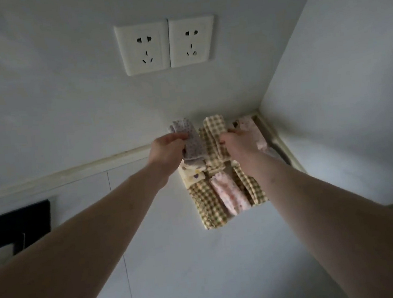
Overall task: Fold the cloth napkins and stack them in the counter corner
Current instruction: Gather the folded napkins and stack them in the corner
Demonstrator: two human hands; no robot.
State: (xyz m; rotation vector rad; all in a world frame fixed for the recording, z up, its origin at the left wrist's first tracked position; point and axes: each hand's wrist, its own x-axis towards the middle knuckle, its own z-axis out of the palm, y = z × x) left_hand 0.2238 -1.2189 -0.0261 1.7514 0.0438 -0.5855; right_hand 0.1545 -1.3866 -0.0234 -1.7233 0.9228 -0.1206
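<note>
Head view: my left hand (pixel 166 149) grips a folded grey dotted napkin (pixel 189 139) and my right hand (pixel 235 142) pinches a checked napkin (pixel 214 132), both above the folded pile (pixel 220 195) in the tabletop (pixel 204 270) corner. Stacking step, I judge; next, lower both squarely.

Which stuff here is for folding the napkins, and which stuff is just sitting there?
For the job:
left hand, gripping the grey dotted napkin
right hand, gripping the checked napkin
folded napkins by the counter corner

Just there:
two wall sockets
black appliance at the left edge
</note>
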